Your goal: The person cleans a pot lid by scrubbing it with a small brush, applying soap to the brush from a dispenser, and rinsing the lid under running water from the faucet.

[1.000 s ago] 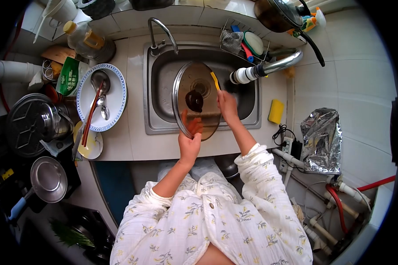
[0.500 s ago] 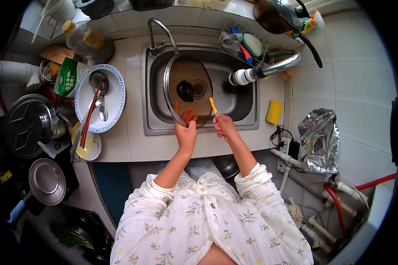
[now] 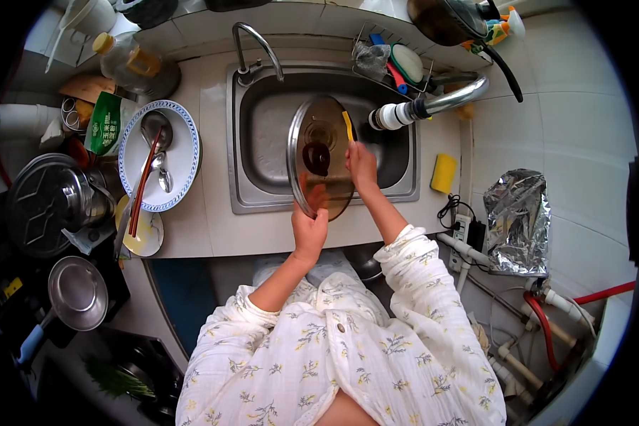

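Observation:
A brown-tinted glass pot lid (image 3: pixel 334 181) with a metal rim and a dark round knob is held tilted over the sink (image 3: pixel 241 204). My left hand (image 3: pixel 310 231) grips it by the lower edge, with the fingers showing through the glass. In my right hand (image 3: pixel 363 167), fingers closed, is a thin yellow tool (image 3: pixel 348 126), whose exact kind I cannot make out. Its tip lies over the lid's upper right part in view; whether it touches the glass I cannot tell.
A faucet (image 3: pixel 259 39) arches over the sink's back left. White-ended metal pipe (image 3: pixel 397 116) juts in from the right. A yellow sponge (image 3: pixel 444 174) sits right of the sink. Leftward is a blue-rimmed bowl (image 3: pixel 184 142) holding a ladle, a spoon and chopsticks.
The lid has shifted right and slightly toward me with my left hand. My right hand has moved up and away, bringing the yellow tool higher along the lid's right side.

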Demonstrator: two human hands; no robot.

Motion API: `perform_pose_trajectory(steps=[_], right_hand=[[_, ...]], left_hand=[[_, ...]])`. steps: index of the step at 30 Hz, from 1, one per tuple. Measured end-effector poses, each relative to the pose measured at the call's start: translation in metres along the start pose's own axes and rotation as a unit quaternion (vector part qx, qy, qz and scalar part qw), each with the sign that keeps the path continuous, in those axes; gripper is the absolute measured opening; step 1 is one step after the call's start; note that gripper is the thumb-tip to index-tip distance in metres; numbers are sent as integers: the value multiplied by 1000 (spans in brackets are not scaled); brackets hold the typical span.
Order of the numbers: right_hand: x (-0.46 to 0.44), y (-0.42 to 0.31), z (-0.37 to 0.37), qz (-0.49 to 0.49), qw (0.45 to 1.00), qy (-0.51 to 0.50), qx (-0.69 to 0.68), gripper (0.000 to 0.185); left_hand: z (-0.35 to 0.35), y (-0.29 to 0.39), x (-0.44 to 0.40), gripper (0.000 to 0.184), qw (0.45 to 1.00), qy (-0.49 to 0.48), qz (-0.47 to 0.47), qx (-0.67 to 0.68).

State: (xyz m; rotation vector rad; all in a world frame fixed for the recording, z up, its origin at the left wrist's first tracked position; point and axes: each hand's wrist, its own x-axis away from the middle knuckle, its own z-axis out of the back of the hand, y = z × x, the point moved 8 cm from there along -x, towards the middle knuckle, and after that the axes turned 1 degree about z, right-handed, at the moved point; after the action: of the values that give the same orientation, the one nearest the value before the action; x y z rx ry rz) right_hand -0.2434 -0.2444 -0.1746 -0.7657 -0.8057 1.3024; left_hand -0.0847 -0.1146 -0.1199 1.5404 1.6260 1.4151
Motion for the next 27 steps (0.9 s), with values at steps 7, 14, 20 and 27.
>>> perform_pose_trajectory(steps=[7, 14, 20, 27], right_hand=[[28, 53, 1, -310, 940, -121, -76, 35], [49, 53, -7, -409, 887, -105, -186, 36], [-1, 24, 7, -121, 991, -48, 36, 39], [-22, -8, 29, -10, 988, -100, 113, 38]], left_hand=[[3, -13, -25, 72, 998, 33, 30, 33], [9, -11, -32, 68, 998, 16, -32, -53], [3, 2, -14, 72, 997, -40, 37, -47], [16, 7, -18, 71, 997, -44, 33, -46]])
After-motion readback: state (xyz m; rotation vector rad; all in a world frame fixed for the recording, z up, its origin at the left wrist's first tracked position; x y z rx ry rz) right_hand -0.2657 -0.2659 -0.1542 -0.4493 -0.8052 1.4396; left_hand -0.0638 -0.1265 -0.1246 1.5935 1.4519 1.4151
